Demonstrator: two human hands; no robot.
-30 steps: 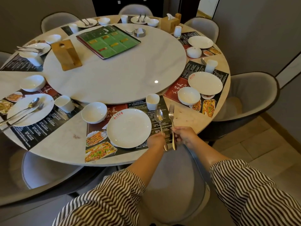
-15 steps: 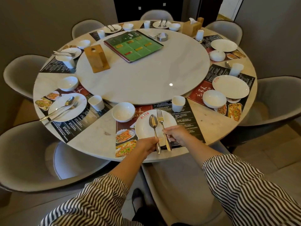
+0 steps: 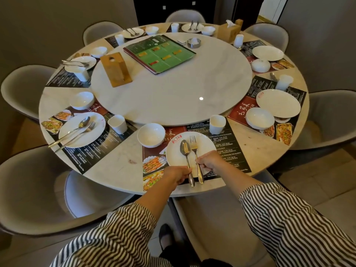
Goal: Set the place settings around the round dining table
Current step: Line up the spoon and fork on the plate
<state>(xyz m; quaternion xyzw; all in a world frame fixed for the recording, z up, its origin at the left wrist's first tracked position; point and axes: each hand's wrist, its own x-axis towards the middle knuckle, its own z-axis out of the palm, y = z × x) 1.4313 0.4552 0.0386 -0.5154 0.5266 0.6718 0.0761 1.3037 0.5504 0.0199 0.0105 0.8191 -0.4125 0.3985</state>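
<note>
At the near edge of the round table (image 3: 115,170) a white plate (image 3: 206,149) lies on a dark placemat (image 3: 233,151). A spoon (image 3: 185,149) and a fork (image 3: 194,145) lie side by side on the plate, handles toward me. My left hand (image 3: 178,173) pinches the spoon's handle. My right hand (image 3: 210,160) pinches the fork's handle. A white bowl (image 3: 151,134) stands left of the plate and a white cup (image 3: 217,124) behind it.
A marble turntable (image 3: 173,93) carries a green menu (image 3: 159,53), a wooden box (image 3: 115,69) and an ashtray (image 3: 194,42). Settings to the left hold cutlery on plates (image 3: 81,129); a plate (image 3: 278,103) and bowl (image 3: 259,118) at right hold none. Grey chairs (image 3: 32,189) ring the table.
Both hands carried the spoon and fork leftward from the bare table right of the plate onto the plate. The camera view pulled back and shifted.
</note>
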